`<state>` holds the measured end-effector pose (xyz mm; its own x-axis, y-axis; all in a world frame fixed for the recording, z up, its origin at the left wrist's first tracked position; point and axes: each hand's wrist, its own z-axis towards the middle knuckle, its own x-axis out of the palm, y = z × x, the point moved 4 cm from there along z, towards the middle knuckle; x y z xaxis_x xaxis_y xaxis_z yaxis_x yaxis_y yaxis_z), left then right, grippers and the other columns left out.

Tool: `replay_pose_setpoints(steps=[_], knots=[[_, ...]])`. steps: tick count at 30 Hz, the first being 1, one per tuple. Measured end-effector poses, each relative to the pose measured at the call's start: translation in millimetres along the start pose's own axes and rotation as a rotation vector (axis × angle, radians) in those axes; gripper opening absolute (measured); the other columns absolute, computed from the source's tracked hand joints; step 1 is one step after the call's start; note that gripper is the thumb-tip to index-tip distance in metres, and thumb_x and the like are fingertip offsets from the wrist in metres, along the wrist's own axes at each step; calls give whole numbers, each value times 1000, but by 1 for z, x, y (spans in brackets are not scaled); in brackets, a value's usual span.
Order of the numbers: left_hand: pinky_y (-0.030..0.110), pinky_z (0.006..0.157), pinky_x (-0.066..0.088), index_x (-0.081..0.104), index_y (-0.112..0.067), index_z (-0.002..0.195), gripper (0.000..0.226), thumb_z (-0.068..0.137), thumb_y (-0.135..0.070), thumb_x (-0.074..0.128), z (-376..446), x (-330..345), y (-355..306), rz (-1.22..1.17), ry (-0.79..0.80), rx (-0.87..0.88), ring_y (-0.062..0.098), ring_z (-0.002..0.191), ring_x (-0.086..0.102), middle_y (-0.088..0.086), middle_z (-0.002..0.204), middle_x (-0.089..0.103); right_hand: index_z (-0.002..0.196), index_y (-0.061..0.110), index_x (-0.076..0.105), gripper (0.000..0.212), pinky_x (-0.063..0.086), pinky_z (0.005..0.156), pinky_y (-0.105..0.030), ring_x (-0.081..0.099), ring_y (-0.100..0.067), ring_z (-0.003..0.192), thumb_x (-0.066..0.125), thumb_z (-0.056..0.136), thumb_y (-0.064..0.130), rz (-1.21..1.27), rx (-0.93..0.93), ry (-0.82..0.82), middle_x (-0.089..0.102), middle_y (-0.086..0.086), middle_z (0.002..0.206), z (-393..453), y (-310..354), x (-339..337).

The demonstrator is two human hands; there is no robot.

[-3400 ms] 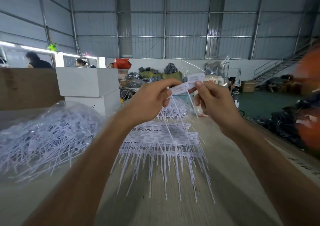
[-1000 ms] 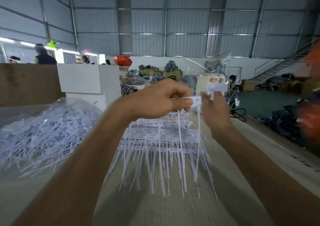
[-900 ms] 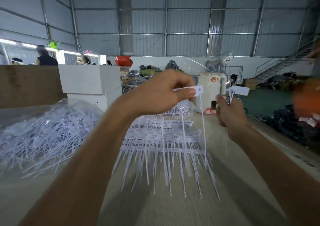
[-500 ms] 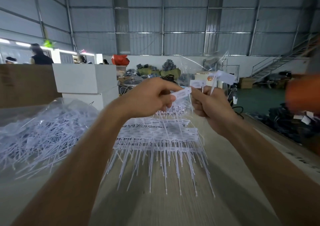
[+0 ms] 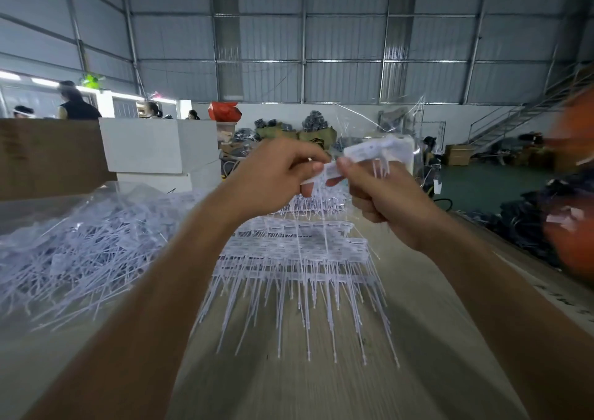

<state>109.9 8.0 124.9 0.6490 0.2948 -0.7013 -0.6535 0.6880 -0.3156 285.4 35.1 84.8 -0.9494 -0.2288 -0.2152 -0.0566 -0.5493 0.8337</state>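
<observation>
Wooden tabletop (image 5: 321, 387) carries a bagged heap of loose seals (image 5: 80, 252) and neat rows of seals (image 5: 299, 259) that a dropped piece could scatter. Above them, left hand (image 5: 276, 175) and right hand (image 5: 389, 194) both pinch one white seal (image 5: 330, 171) with curled fingers (image 5: 313, 168); twisting hard may snap its thin tail.

This is a factory or warehouse hall. The walls (image 5: 340, 37) are tall sheets of ribbed grey metal on steel frames, and a steel staircase (image 5: 514, 120) climbs the right side above a green floor (image 5: 475, 185). A long wooden table (image 5: 321, 387) carries plastic ties (image 5: 80, 252) in bulk, heaped at the left and laid in rows. Behind it are white boxes (image 5: 144, 144), cardboard boxes (image 5: 456, 154), piled dark bundles (image 5: 315, 122) and other workers (image 5: 75, 103).
</observation>
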Motion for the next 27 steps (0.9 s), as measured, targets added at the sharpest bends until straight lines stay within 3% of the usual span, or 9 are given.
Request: replay_pose_setpoints(steps=[2, 5, 8, 10, 14, 17, 20, 23, 27], knots=[[36, 71, 56, 71, -26, 104, 16, 102, -21, 56, -1, 3, 0, 40, 17, -4, 8, 66, 68, -6, 69, 70, 80, 14, 72, 33, 21, 46, -27, 25, -12, 47, 66, 94, 43, -114, -3, -10, 37, 5, 53, -1, -3, 1], [32, 67, 51, 61, -26, 105, 9, 100, -33, 59, -2, 3, 1, 60, -66, -52, -2, 61, 65, -8, 71, 70, 76, 11, 70, 34, 16, 47, -28, 18, -15, 49, 64, 96, 37, -1, 2, 29, 28, 2, 53, -1, -5, 1], [40, 85, 51, 61, -27, 98, 23, 98, -49, 55, -1, -1, 0, 272, -181, -100, 10, 78, 66, -10, 81, 69, 81, 8, 71, 33, 19, 43, -24, 17, -14, 47, 63, 94, 38, 90, -26, 18, 27, 4, 52, -1, -3, 0], [43, 84, 53, 63, -23, 90, 25, 101, -43, 53, -1, -1, -2, 273, -192, -98, 17, 75, 63, -4, 79, 67, 84, 8, 73, 35, 20, 43, -23, 18, -13, 46, 63, 94, 40, 104, -40, -2, 28, 5, 52, 0, -2, 0], [31, 62, 42, 60, -13, 86, 25, 103, -29, 52, -1, 7, -10, 125, -139, -4, 13, 65, 54, -2, 70, 59, 84, 11, 75, 45, 18, 42, -23, 17, -12, 48, 64, 88, 54, 146, 50, -33, 26, 3, 58, 0, -4, 0], [32, 64, 42, 59, -18, 85, 22, 103, -29, 54, 0, 8, -15, 121, -99, 46, 14, 65, 51, -8, 67, 54, 79, 11, 76, 53, 17, 41, -22, 18, -11, 48, 66, 80, 63, 210, 146, -63, 29, 3, 59, 0, -6, -3], [37, 71, 41, 54, -25, 82, 21, 102, -32, 53, 0, 10, -15, 237, -79, 100, 17, 71, 50, -10, 68, 51, 80, 7, 74, 49, 18, 40, -23, 17, -11, 49, 69, 84, 56, 245, 232, -125, 34, 3, 60, 0, -9, -3], [38, 78, 36, 48, -28, 83, 22, 104, -35, 49, -1, 11, -15, 384, -94, 115, 18, 77, 47, -13, 68, 45, 57, 19, 74, 44, 18, 40, -23, 16, -11, 49, 68, 92, 45, 249, 253, -148, 29, 0, 65, -1, -9, 3], [34, 73, 38, 59, -16, 84, 28, 104, -34, 49, 0, 12, -9, 210, -132, 54, 9, 66, 48, -12, 65, 51, 60, 24, 63, 37, 20, 40, -22, 15, -12, 51, 67, 95, 35, 285, 106, -175, 25, -1, 64, 0, 2, 4]])
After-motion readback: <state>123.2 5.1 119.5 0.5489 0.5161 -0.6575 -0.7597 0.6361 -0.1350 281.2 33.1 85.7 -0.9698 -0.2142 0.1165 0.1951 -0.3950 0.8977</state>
